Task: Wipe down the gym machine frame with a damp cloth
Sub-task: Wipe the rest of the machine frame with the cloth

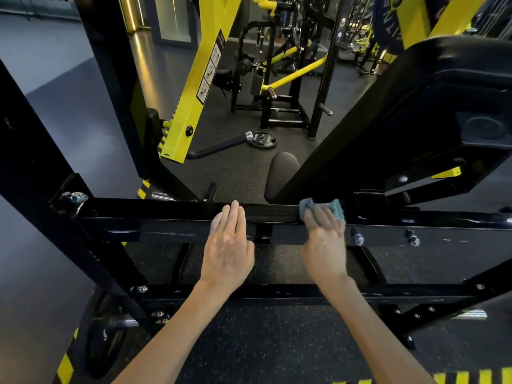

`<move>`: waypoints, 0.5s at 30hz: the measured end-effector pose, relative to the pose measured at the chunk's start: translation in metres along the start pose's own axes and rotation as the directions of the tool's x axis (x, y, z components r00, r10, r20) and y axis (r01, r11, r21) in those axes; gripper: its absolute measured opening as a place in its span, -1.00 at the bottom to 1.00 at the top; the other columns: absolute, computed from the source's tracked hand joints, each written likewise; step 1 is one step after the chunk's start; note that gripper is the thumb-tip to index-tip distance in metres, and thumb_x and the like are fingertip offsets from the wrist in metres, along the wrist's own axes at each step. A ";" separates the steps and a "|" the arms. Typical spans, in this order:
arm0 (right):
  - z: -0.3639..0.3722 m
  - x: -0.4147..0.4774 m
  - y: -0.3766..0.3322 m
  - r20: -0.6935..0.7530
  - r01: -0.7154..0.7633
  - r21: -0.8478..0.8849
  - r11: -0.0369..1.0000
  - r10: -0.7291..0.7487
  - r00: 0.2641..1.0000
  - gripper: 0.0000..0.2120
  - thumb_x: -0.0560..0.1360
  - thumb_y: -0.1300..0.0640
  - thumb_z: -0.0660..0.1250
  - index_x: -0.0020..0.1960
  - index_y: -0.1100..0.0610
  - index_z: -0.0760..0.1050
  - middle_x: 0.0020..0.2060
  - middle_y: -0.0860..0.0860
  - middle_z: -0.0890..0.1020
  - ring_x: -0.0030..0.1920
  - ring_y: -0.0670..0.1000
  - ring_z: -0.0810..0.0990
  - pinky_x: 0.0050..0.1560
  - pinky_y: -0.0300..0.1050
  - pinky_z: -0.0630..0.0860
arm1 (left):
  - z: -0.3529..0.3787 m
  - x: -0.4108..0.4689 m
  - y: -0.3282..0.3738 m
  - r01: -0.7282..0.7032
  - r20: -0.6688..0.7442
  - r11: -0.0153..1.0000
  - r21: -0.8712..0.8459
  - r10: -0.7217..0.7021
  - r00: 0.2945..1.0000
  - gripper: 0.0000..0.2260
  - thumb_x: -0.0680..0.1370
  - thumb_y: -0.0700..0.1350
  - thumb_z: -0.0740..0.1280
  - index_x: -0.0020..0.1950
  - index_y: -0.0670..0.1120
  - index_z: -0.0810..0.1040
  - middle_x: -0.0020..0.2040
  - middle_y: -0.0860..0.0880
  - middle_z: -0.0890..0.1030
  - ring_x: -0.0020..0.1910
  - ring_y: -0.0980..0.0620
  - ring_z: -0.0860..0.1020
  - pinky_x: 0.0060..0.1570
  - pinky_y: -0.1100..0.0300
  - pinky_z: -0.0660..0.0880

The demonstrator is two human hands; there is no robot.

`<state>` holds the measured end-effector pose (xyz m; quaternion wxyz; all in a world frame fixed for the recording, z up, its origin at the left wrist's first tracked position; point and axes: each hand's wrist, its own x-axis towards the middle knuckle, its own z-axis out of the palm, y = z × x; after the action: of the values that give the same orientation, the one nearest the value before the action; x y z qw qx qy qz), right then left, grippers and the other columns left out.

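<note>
Leaning over the gym machine frame (116,151), we work along its black crossbar (166,214), which runs left to right beneath both hands. The padded rest (415,106) slants up at the right.

We judge the main risk to be that slanted support: it meets the bar just beyond the cloth, so a fast stroke to the right could jam our knuckles into the joint. A wet, glossy bar could also let the bracing hand slide. Lower on the bar's front face, the bolts (357,239) sit just right of our wiping hand and could snag the fabric on a downward pass.

Our left hand (228,245) lies flat, fingers straight and together, with the fingertips resting on top of the crossbar and holding nothing. Our right hand (324,245) lays nearly straight fingers over the blue cloth (336,207) and presses it onto the bar's top. The cloth bunches out on both sides of the fingers. The thumb is hidden, so we cannot tell whether it pinches the fabric. It reads as a press more than a grasp.
</note>
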<state>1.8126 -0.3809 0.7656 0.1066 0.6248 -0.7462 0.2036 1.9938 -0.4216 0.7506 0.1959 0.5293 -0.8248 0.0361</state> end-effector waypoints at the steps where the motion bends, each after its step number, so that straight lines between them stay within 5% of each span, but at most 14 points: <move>1: 0.001 0.002 -0.017 0.014 0.041 0.021 0.999 -0.041 0.999 -0.45 0.21 0.47 0.44 0.20 0.30 0.54 0.19 0.22 0.57 0.29 0.27 0.50 0.27 0.29 0.41 | 0.001 0.001 0.002 0.000 -0.004 1.000 0.006 0.001 1.000 -0.41 0.46 -0.19 0.39 0.44 -0.36 0.37 0.43 -0.31 0.42 0.42 -0.22 0.42 0.44 -0.02 0.26; 4: 0.007 0.006 -0.050 0.039 0.171 0.071 0.983 -0.174 0.984 -0.42 0.29 0.35 0.48 0.31 0.22 0.51 0.29 0.15 0.53 0.38 0.19 0.43 0.39 0.21 0.33 | 0.002 0.001 0.009 0.009 -0.012 1.000 0.026 -0.009 1.000 -0.46 0.48 -0.16 0.28 0.43 -0.37 0.39 0.42 -0.32 0.43 0.41 -0.23 0.43 0.44 -0.03 0.28; 8: 0.005 0.006 -0.033 0.072 0.229 0.086 0.970 -0.236 0.969 -0.34 0.20 0.33 0.56 0.30 0.22 0.53 0.29 0.16 0.54 0.37 0.18 0.47 0.35 0.20 0.39 | 0.001 0.003 0.016 0.059 0.005 0.998 0.022 -0.059 0.998 -0.40 0.43 -0.22 0.41 0.43 -0.38 0.37 0.42 -0.33 0.42 0.42 -0.25 0.41 0.43 -0.07 0.31; 15: -0.014 0.002 0.083 0.036 0.132 0.027 0.991 -0.133 0.990 -0.35 0.13 0.44 0.52 0.23 0.29 0.56 0.21 0.24 0.58 0.27 0.26 0.54 0.28 0.29 0.45 | 0.011 0.019 0.084 0.021 0.040 1.000 -0.021 -0.020 0.999 -0.40 0.50 -0.17 0.37 0.49 -0.34 0.30 0.48 -0.29 0.36 0.47 -0.21 0.35 0.47 -0.03 0.22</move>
<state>1.7297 -0.3651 0.7645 0.0983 0.6780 -0.7024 0.1932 1.9093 -0.4039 0.7601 0.1852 0.5362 -0.8234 0.0148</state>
